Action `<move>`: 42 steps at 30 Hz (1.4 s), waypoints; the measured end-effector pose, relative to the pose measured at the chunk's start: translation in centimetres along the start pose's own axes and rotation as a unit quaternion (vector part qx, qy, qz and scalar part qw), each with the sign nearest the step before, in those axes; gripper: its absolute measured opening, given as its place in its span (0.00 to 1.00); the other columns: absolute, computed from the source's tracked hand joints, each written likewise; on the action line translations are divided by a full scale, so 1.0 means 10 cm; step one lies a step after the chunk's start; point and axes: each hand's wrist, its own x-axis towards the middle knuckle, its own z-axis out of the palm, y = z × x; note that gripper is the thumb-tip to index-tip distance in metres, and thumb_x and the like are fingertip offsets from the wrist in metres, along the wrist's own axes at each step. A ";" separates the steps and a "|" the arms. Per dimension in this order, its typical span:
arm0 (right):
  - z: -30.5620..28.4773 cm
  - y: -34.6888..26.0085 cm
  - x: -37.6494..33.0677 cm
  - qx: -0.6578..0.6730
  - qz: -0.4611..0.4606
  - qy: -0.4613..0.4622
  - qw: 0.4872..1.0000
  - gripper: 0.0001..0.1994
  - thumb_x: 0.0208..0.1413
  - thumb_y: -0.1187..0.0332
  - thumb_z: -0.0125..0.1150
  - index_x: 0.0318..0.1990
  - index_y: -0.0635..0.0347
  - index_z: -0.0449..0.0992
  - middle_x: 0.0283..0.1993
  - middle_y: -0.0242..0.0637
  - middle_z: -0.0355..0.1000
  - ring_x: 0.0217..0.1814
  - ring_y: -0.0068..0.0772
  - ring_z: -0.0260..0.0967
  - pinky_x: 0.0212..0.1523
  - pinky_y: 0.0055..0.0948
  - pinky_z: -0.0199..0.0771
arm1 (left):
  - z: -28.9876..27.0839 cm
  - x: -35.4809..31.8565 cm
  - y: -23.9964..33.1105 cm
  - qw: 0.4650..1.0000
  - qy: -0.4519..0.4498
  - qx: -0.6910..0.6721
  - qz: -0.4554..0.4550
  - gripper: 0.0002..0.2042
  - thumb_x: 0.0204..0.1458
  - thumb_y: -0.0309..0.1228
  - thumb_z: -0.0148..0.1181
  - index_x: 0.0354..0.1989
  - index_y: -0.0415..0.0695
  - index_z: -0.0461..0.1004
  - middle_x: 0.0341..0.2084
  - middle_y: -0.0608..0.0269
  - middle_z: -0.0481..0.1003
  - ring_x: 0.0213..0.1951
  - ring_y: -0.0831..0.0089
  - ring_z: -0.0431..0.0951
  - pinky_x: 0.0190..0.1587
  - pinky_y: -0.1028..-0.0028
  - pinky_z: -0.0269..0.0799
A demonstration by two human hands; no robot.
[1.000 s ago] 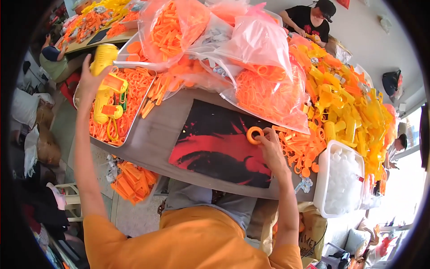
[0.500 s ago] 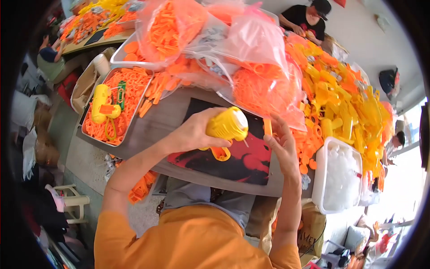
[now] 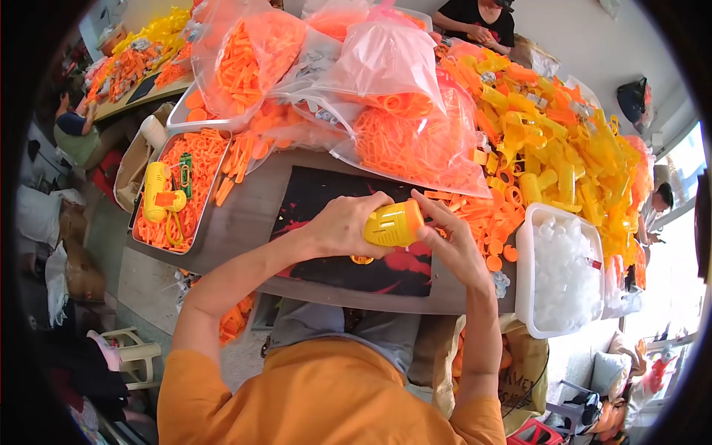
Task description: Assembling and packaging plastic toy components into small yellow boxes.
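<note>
Head view: The left hand [image 3: 343,224] gripped a yellow casing [image 3: 387,228] above the dark mat [image 3: 404,276], apparently to steady it, its end angled rightward, seemingly to face the right hand [image 3: 456,242], which pinched the orange ring [image 3: 414,216] there.

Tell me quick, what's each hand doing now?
Left hand: closed, holding the yellow plastic piece.
Right hand: pinching the orange ring at that piece's end.
</note>
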 end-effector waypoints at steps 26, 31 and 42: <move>0.22 0.09 -0.15 -0.057 -0.034 0.068 0.995 0.22 0.63 0.63 0.59 0.61 0.66 0.70 0.52 0.38 0.72 0.55 0.26 0.68 0.56 0.27 0.67 | 0.04 -0.21 -0.05 0.981 0.023 0.084 0.176 0.40 0.37 0.37 0.74 0.64 0.50 0.65 0.46 0.57 0.74 0.41 0.55 0.80 0.38 0.63 0.80; 0.44 -0.07 -0.14 0.071 0.002 0.009 0.997 0.21 0.69 0.57 0.41 0.50 0.67 0.73 0.47 0.41 0.74 0.52 0.33 0.70 0.54 0.31 0.69 | 0.19 -0.33 0.12 0.974 -0.023 0.072 0.215 0.36 0.37 0.38 0.72 0.61 0.55 0.69 0.44 0.56 0.73 0.37 0.56 0.80 0.34 0.64 0.78; 0.57 -0.06 -0.14 -0.007 -0.113 0.070 0.991 0.17 0.65 0.66 0.40 0.43 0.69 0.75 0.40 0.46 0.74 0.41 0.39 0.73 0.45 0.34 0.71 | 0.15 -0.32 0.10 0.971 -0.008 0.043 0.235 0.35 0.40 0.40 0.70 0.62 0.57 0.67 0.46 0.57 0.72 0.40 0.56 0.79 0.39 0.61 0.77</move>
